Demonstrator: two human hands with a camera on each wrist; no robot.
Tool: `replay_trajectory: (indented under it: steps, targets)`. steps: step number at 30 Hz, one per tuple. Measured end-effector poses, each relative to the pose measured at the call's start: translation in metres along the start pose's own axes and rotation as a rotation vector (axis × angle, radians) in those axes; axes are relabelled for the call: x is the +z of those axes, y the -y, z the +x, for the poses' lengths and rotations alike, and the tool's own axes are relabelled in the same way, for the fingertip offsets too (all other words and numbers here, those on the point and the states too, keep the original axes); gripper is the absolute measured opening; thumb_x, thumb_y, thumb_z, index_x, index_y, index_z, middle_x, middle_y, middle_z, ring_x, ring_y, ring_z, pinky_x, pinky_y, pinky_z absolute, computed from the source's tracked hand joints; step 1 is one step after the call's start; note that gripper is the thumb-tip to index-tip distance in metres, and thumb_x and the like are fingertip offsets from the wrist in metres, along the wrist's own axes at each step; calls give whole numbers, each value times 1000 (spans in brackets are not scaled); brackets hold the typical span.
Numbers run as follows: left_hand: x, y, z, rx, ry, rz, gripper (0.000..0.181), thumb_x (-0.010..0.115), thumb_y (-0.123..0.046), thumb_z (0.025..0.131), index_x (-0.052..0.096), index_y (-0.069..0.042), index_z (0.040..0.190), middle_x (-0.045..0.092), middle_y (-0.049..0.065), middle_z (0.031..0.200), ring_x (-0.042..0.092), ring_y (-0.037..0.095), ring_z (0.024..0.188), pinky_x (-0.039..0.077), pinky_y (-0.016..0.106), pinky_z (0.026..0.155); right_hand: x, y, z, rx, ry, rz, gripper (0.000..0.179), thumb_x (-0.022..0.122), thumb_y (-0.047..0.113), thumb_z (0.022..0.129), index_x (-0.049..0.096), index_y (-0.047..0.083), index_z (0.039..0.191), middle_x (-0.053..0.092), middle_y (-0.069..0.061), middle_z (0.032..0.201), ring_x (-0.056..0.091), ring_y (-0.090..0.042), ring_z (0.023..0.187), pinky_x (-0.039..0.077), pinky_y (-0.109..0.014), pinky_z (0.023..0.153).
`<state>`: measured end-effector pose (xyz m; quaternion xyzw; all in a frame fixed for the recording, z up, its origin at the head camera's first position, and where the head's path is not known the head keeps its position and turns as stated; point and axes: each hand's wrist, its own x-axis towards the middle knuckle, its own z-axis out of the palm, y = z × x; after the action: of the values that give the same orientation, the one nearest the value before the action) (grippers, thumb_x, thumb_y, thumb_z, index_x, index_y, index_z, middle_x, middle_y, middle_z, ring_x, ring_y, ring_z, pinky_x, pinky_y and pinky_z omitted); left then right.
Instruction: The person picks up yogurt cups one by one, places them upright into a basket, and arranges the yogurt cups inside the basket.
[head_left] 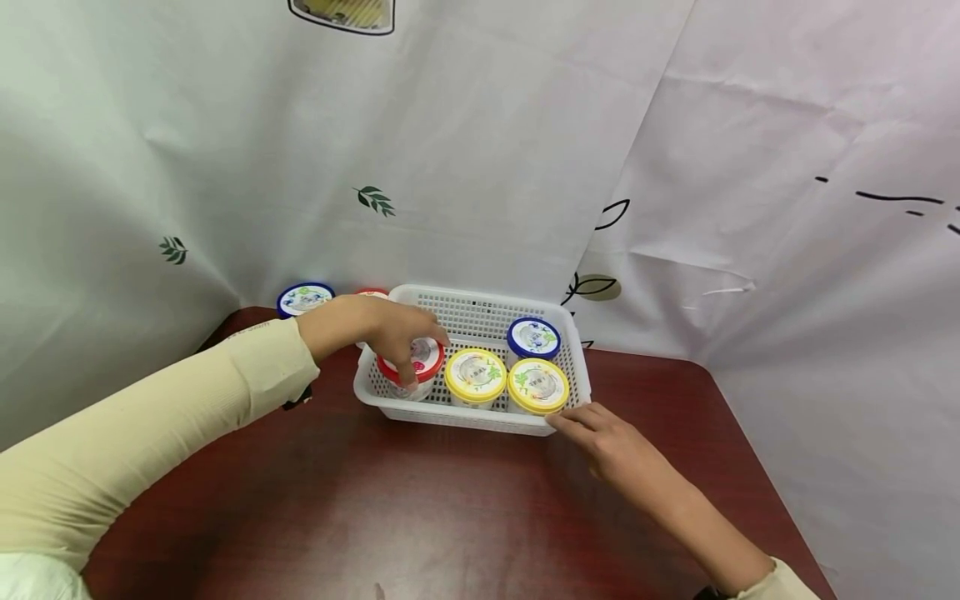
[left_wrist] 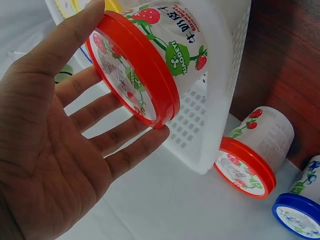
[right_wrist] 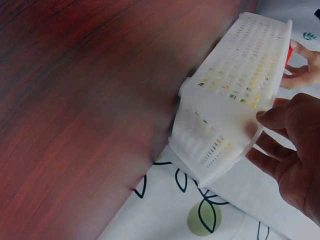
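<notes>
My left hand spreads over a red-lidded strawberry tub at the left end of the white plastic basket. In the left wrist view, the thumb and the nearly straight fingers lie around the lid's edge, with a gap between palm and lid. The right hand pinches the rim at the basket's front right corner, thumb outside and fingers behind. Two yellow-lidded tubs, one left and one right, stand along the basket's front. Behind them is a blue-lidded tub.
Left of the basket, another red-lidded tub and a blue-lidded tub stand on the dark red wooden table. A white printed cloth hangs close behind the basket and around the table's sides.
</notes>
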<state>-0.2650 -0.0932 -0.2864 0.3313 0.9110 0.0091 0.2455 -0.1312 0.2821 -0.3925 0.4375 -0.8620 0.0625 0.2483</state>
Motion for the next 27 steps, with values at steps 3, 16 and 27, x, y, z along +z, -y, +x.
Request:
replay_trajectory:
  steps: [3,16,27]
  targets:
    - [2,4,2,8,7,-11,92,95,-39,89,53,-19,168,50,14,173,50,36,154,53,56,123,1,0,0,-3,-4,0,59,87,-17,81,80,7,134,80,-7,124,77,-26,114,68,-39,94]
    - [9,6,10,-2,16,-18,90,94,-41,91,54,-20,168,52,14,171,51,35,152,53,59,124,1,-1,0,-7,-3,-6,59,86,-17,80,80,7,134,80,-7,123,77,-25,112,67,-38,92]
    - [16,3,15,-25,43,-22,92,95,-44,91,52,-23,170,45,14,177,48,37,156,52,62,125,1,-2,-1,-18,-4,-7,58,86,-17,80,80,7,133,80,-7,122,77,-25,113,67,-38,92]
